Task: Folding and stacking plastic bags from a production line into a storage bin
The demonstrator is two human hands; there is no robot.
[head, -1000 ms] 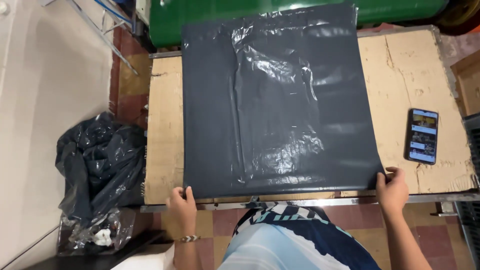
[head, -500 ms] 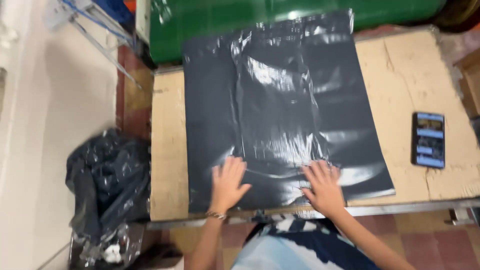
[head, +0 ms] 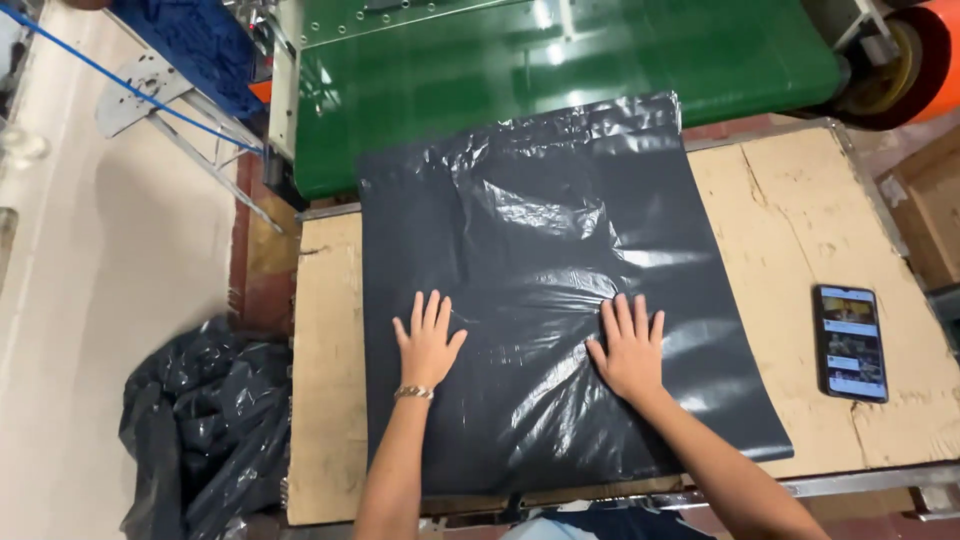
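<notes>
Both hands have moved from the near edge of the black plastic bag (head: 560,290) onto its middle, so the sheet is now being pressed flat on the cardboard counter (head: 800,210). The left hand (head: 428,345) and right hand (head: 628,350) lie palm down on the bag, fingers spread open, gripping nothing. A phone (head: 851,342) lies right of the bag.

Item: black plastic bag (head: 560,290), glossy, wrinkled
Pose: spread flat
Place: mid-table, far edge overhanging onto green conveyor
</notes>
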